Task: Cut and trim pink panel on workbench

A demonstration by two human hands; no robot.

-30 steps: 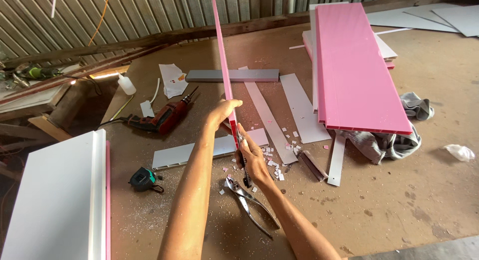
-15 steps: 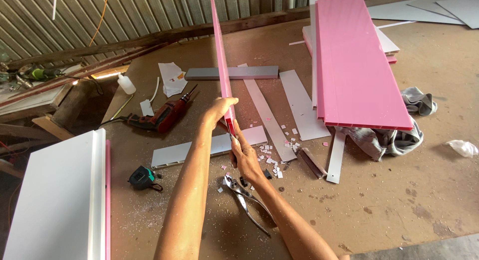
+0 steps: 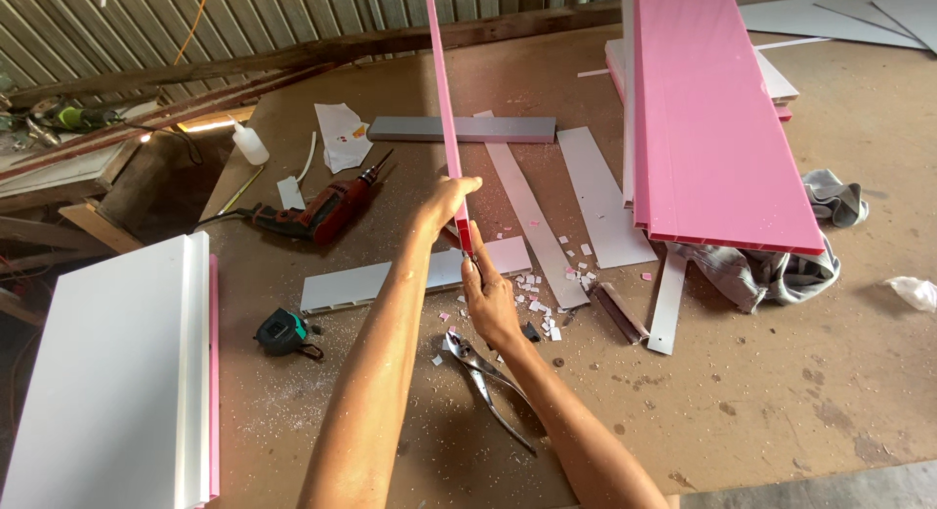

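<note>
A long, thin pink strip point(image 3: 444, 99) stands nearly upright above the brown table, its top end leaving the view. My left hand point(image 3: 444, 204) grips it near its lower end. My right hand point(image 3: 488, 294) is just below, fingers closed on the strip's bottom tip. Metal pliers point(image 3: 488, 377) lie on the table under my right forearm. Small white and pink offcuts point(image 3: 547, 294) are scattered beside my right hand.
A red power drill point(image 3: 327, 208), a tape measure point(image 3: 281, 331) and a white glue bottle point(image 3: 250, 143) lie at left. Grey and white strips point(image 3: 532, 216) cross the middle. Pink panels point(image 3: 712, 128) are stacked at right over a grey cloth point(image 3: 781, 265). A white panel point(image 3: 117, 363) leans at lower left.
Both hands have kept their grip on the pink strip; the strip has tilted slightly and the view has shifted a little to the right.
</note>
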